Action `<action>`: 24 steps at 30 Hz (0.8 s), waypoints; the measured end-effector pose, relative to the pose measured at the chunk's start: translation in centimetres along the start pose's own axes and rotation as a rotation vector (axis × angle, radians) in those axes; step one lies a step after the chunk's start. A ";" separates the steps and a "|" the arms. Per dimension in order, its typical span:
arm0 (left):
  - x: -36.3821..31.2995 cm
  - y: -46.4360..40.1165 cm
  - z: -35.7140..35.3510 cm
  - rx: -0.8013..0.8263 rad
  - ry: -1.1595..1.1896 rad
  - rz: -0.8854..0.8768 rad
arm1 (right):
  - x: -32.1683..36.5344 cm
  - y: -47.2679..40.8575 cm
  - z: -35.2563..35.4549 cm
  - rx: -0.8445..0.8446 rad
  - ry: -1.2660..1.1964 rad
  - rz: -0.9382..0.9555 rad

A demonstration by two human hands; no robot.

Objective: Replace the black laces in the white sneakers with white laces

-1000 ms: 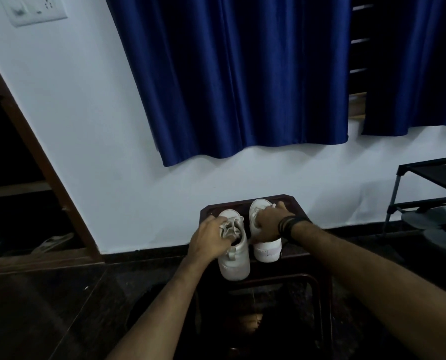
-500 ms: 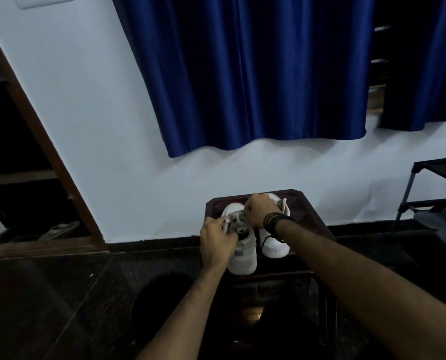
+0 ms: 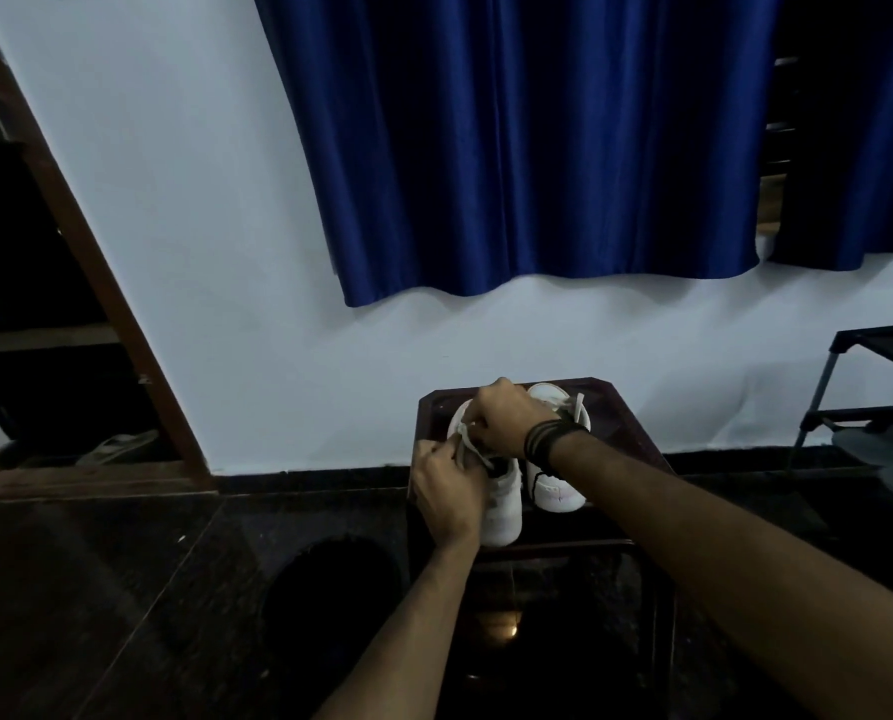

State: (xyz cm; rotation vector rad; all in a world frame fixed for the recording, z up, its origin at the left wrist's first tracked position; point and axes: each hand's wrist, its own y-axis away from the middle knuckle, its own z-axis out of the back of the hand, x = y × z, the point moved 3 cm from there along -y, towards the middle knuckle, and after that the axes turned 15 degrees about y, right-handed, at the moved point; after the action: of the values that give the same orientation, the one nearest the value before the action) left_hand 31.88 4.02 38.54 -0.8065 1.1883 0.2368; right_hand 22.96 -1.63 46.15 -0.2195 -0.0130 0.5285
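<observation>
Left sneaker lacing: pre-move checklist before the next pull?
1. Left hand pinches the white lace: ok.
2. Right hand on the same lace at the left white sneaker: ok.
3. Both sneakers sit on the dark wooden stool: ok.
4. Right white sneaker has a white lace in: ok; tied or not: cannot tell.
5. Lace through every eyelet: cannot tell, hands cover them.

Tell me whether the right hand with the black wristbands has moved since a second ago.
Yes. The right hand has crossed from the right white sneaker to the left white sneaker.
</observation>
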 end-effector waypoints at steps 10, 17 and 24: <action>-0.3 -1.3 -0.4 0.119 -0.112 0.102 | 1.0 2.0 0.4 -0.171 0.213 0.097; 0.2 -0.9 -0.8 0.050 -0.158 0.121 | 0.6 1.3 0.4 -0.266 -0.244 0.020; 0.1 -0.4 -0.9 0.055 -0.228 0.123 | 0.1 2.8 0.4 -0.289 -0.367 -0.020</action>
State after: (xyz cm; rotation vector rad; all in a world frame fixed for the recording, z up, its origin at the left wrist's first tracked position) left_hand 31.53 3.08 38.50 -0.6402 1.0254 0.3857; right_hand 21.58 0.89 45.94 -0.4010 -0.4505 0.5403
